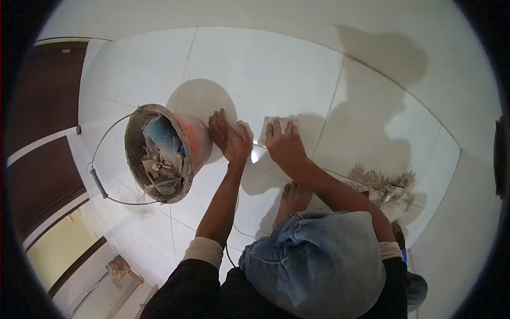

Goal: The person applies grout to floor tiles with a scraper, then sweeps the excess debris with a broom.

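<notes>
My left hand [231,137] is beside the bucket on the white tiled floor [255,69], its fingers apart and nothing in it. To its right, my right hand [284,146] presses a thin, flat, pale rectangular piece [272,121] against the tiles, fingertips on top of it. Much of that piece is hidden under the fingers. A dirty reddish bucket [192,141] leans toward the left, its mouth showing debris and a blue crumpled item [162,134]. The wire handle [99,183] hangs out to the left.
My bare foot [294,198] and denim-covered knee [319,260] are just below my hands. A patch of dirt and rubble [385,189] lies at the right. Brown doors [56,95] stand at the far left, and a wall [451,69] rises at the upper right.
</notes>
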Tool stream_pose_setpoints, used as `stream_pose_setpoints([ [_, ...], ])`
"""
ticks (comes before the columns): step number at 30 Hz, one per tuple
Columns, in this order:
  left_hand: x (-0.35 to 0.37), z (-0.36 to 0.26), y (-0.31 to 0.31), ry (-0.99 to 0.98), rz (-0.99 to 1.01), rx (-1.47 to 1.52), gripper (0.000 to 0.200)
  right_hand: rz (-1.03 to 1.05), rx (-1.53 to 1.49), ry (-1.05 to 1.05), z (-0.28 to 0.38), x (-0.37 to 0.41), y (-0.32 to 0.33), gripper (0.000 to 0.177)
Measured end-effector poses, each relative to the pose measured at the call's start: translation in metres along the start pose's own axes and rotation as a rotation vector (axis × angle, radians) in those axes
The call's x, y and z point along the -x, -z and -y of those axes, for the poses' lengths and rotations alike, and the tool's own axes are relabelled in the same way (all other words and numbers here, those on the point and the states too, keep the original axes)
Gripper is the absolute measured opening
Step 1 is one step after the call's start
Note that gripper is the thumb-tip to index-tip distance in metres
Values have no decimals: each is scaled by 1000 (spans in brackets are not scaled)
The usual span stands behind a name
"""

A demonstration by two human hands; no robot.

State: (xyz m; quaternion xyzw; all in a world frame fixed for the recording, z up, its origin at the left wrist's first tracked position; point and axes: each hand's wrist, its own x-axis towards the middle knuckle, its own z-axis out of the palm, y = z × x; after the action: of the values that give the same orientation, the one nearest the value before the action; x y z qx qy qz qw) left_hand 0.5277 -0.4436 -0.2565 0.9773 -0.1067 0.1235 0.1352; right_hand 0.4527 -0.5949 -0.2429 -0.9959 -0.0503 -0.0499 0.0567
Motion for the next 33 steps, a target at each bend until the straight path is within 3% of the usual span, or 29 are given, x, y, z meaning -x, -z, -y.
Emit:
stream_pose_setpoints([
  [2, -4, 4, -1, -30, -9, 11, 60, -91, -60, -75, -14, -43, -16, 44],
  [3, -4, 3, 1, -21, 5, 8, 60, -237, -4, -81, -42, -70, -13, 29],
  [4, 1, 2, 3, -13, 27, 7, 60, -34, -20, -196, -71, -104, 14, 14],
  [5, 2, 3, 1, -20, 34, 13, 60, -56, -92, -331, -101, -131, 8, 12],
  [6, 2, 5, -2, -23, 16, -19, 59, -142, -116, -331, -118, -138, 14, 4],
  [8, 5, 4, -1, -28, 8, -38, 58, -216, 37, -199, -91, -100, -2, 6],
  [9, 2, 2, 1, -28, 7, -12, 57, -90, 83, -154, -62, -67, 4, 16],
  [10, 1, 1, 1, -28, 5, 8, 57, -197, 138, -207, -29, -36, -24, 23],
  [11, 2, 3, -4, -26, -13, 1, 55, -69, 40, -100, -18, -9, -2, 27],
  [14, 3, 7, -4, -43, -2, -11, 55, -118, 112, -113, -74, 0, -13, 35],
  [16, 14, 11, -1, -47, 21, -15, 55, 205, -134, -477, -159, -37, 23, 41],
  [17, 6, 8, -7, -57, -12, -13, 55, 198, -119, -489, -160, -27, 23, 41],
  [19, 7, 5, -3, -54, 1, 1, 55, 143, 171, -261, -130, 19, 20, 39],
  [21, 6, 8, -10, -46, -16, -6, 53, 101, 40, -129, -78, 70, 27, 41],
  [22, 3, 8, -10, -54, -17, -1, 53, -19, 7, -74, -72, 87, 34, 45],
  [24, 6, 11, -12, -95, -48, 24, 52, 129, -67, -245, -99, 85, 41, 50],
  [25, 11, 14, -14, -100, -33, 28, 52, 135, -65, -404, -137, 84, 11, 40],
  [26, 15, 18, -13, -128, -42, -21, 52, 77, 176, -444, -171, 62, 30, 36],
  [27, 12, 14, -19, -161, -69, -56, 51, 305, -28, -698, -200, 28, 62, 36],
  [30, 10, 0, -9, -112, -43, -26, 52, 323, 92, -600, -165, 41, 40, 28],
  [32, 16, 4, -20, 21, 36, 156, 54, -95, 189, -360, -92, 91, 35, 21],
  [33, 12, 15, -24, -56, 11, 28, 56, -159, 289, -396, -106, 96, 32, 17],
])
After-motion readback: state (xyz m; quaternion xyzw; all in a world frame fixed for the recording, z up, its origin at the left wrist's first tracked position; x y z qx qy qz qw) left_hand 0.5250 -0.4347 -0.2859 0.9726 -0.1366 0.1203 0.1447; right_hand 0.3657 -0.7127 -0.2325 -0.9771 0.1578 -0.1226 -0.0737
